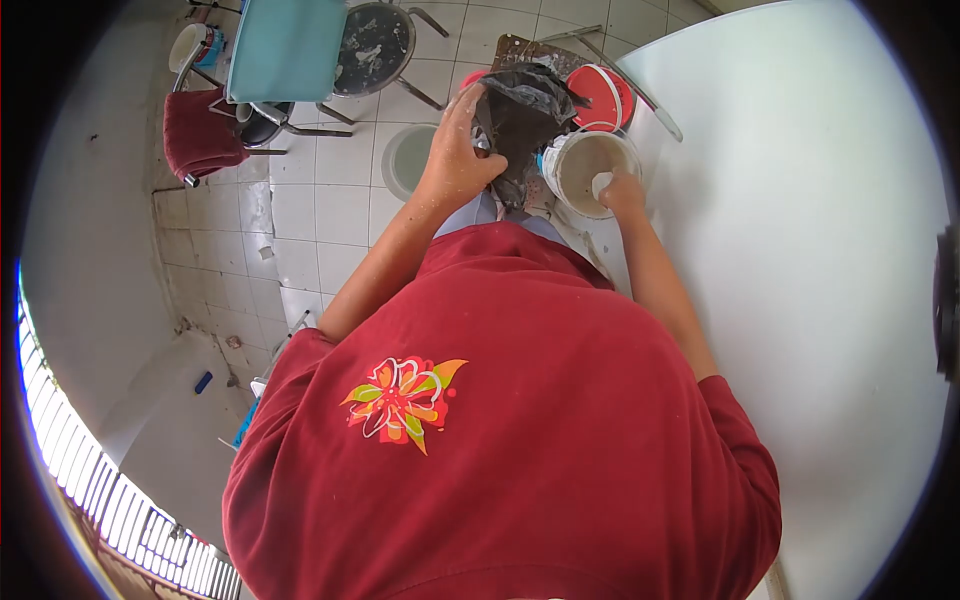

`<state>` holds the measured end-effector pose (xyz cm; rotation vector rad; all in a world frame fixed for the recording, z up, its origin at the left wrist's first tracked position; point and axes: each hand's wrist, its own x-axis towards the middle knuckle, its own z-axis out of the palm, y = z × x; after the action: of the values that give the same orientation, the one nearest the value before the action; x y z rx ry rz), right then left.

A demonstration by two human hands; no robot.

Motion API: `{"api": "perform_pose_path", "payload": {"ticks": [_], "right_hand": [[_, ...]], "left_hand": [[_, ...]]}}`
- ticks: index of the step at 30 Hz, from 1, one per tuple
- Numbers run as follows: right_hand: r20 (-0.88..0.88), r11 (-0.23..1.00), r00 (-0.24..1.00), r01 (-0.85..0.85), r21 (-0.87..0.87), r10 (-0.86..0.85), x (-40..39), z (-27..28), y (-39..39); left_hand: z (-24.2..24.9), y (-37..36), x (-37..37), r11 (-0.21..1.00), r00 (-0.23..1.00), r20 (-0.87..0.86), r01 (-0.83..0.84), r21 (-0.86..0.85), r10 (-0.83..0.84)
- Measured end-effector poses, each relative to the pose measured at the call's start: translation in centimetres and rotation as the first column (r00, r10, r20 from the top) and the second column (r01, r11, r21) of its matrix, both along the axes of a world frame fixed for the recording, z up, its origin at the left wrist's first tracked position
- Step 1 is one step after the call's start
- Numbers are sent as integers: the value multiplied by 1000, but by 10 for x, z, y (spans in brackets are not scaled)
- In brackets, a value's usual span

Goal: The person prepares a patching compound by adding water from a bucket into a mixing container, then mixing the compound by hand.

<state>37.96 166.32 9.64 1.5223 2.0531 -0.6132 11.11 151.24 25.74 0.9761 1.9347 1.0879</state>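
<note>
At the left edge of a crumpled black plastic bag (pixel 530 112), my left hand (pixel 462 150) grips the plastic between thumb and fingers. The bag hangs with its mouth spread. To its right, my right hand (pixel 624 193) reaches over the rim of a white bucket (pixel 585 150). A small white piece (pixel 601 184) shows at my right fingers, which are closed around it; its kind is not clear. The inside of the bucket looks pale and smeared. Part of its wire-and-white handle arches above it.
A red bucket (pixel 603 97) stands behind the white one. Left of the bag is a pale round tub (pixel 404 165) on the tiles. A stained black stool (pixel 374 50) and a teal chair (pixel 285 50) stand farther left. A large white surface (pixel 800 250) borders my right side.
</note>
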Motion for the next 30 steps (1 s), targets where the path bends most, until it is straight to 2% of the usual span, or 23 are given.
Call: {"api": "perform_pose_path", "payload": {"ticks": [3, 5, 6, 7, 8, 9, 11, 12, 13, 14, 15, 17, 21, 23, 27, 30], "right_hand": [[-66, 1000, 998, -19, 14, 20, 3, -11, 0], [-348, 953, 934, -26, -301, -85, 13, -23, 14], [-348, 954, 935, -33, -299, -77, 13, -21, 14], [-402, 899, 861, 129, -419, -311, 15, -18, 12], [-418, 797, 738, 265, -542, -530, 18, -14, 8], [-419, 800, 741, 262, -539, -525, 17, -2, 5], [-370, 713, 672, 345, -610, -641, 9, 29, 2], [-372, 715, 673, 343, -609, -639, 14, 22, 4], [-428, 857, 793, 216, -468, -434, 26, 5, 7], [-443, 947, 873, 62, -316, -205, 33, -4, 9], [-444, 947, 872, 65, -315, -207, 32, -1, 7], [-370, 994, 924, 77, -76, -100, 30, 8, 1], [-312, 984, 934, 177, -19, -174, 26, 17, -1], [-368, 960, 887, 247, -132, -279, 28, 21, 3], [-295, 968, 922, 245, -54, -250, 34, 9, 11], [-402, 982, 897, 152, -114, -185, 36, -5, 16]], "left_hand": [[3, -4, -1, 999, 1000, 14, -22, 35, 22], [3, -5, -3, 999, 1000, 5, -18, 38, 18], [2, -6, -4, 999, 1000, 6, -25, 41, 25], [1, -6, -5, 999, 999, 2, -32, 39, 32], [-1, -7, -5, 999, 999, -1, -38, 37, 38], [-2, -8, -5, 998, 999, 1, -43, 41, 43], [-3, -8, -5, 998, 999, -11, -45, 36, 45], [-2, -8, -5, 998, 999, -12, -46, 39, 47], [-1, -8, -4, 998, 999, -1, -44, 53, 44], [0, -7, -4, 997, 999, 9, -39, 66, 39], [-1, -6, -3, 997, 999, 9, -36, 67, 36], [-2, -3, -1, 996, 1000, -7, -14, 83, 15], [-4, 3, 2, 995, 1000, 5, 3, 104, -4], [-4, 5, 4, 994, 1000, 5, 8, 112, -9], [-6, 6, 8, 993, 1000, -3, 2, 115, -2], [-4, 7, 8, 995, 1000, -12, -1, 99, 2]]}}
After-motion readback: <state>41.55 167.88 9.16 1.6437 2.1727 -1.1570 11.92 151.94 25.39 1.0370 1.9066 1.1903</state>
